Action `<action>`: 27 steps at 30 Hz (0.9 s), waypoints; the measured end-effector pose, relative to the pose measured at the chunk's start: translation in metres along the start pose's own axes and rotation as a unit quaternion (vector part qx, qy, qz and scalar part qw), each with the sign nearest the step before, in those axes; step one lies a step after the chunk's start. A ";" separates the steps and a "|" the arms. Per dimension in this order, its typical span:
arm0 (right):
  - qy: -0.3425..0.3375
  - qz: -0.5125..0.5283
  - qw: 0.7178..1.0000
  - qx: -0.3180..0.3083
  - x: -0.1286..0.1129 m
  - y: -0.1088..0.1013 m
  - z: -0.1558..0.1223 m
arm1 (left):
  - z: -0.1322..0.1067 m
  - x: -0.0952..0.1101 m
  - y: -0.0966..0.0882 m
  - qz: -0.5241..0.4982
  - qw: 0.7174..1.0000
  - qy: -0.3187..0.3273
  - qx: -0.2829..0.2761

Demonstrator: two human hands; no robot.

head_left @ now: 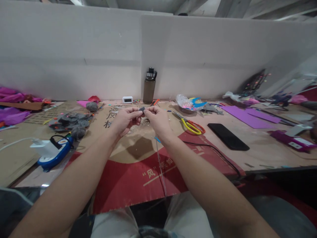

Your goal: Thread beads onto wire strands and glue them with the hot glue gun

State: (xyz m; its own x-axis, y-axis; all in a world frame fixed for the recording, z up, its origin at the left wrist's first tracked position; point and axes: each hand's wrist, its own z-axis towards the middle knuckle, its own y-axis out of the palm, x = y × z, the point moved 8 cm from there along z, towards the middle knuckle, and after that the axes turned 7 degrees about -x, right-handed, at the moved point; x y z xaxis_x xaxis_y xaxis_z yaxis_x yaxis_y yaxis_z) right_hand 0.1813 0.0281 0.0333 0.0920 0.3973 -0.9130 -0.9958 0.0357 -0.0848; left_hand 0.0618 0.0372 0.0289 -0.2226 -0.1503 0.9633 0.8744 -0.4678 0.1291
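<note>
My left hand point(128, 119) and my right hand point(158, 119) meet over the cardboard, fingertips pinched together. Between them is a small dark grey piece point(142, 109), soft-looking like felt or yarn; its exact kind is too small to make out. A thin grey strand of yarn point(160, 165) runs from below my right hand down over the cardboard sheet point(119, 185) to my lap. Yellow-and-red-handled scissors point(190, 125) lie partly open to the right of my right hand. Grey yarn balls point(92, 106) and grey scraps with orange dots point(69, 122) lie to the left.
A dark bottle point(149, 87) and a small white digital clock point(127, 99) stand by the back panel. A blue power strip point(55, 155) sits at left. On the right are a black phone point(228, 136), a bowl of scraps point(188, 109) and purple sheets point(245, 116).
</note>
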 end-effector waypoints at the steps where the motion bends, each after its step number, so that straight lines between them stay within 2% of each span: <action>1: 0.007 0.001 1.000 -0.002 0.002 -0.002 0.001 | 0.000 -0.001 0.001 0.002 1.000 -0.011 -0.010; 6: 0.020 -0.011 1.000 -0.010 0.006 -0.007 0.003 | -0.001 0.002 0.001 0.028 0.999 -0.016 -0.019; 10: 0.030 -0.019 0.999 -0.022 0.007 -0.003 0.000 | -0.002 0.004 -0.002 0.066 0.998 -0.005 0.011; 16: 0.003 -0.032 0.998 -0.049 0.006 0.004 -0.001 | 0.000 0.005 -0.007 0.137 0.989 0.018 0.045; 22: 0.049 0.037 0.995 -0.080 0.013 0.008 -0.002 | 0.002 0.000 -0.016 0.128 0.990 0.008 0.059; 27: 0.055 0.028 0.994 -0.089 0.022 0.008 0.002 | -0.003 0.009 -0.011 0.229 0.970 0.012 0.077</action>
State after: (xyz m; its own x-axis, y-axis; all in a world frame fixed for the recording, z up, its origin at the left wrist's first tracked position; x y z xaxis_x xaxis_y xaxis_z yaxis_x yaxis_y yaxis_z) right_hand 0.1749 0.0386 0.0131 0.0463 0.2914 -0.9555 -0.9842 -0.1504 -0.0936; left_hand 0.0488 0.0385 0.0352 0.1954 -0.3320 0.9228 0.9377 -0.2125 -0.2750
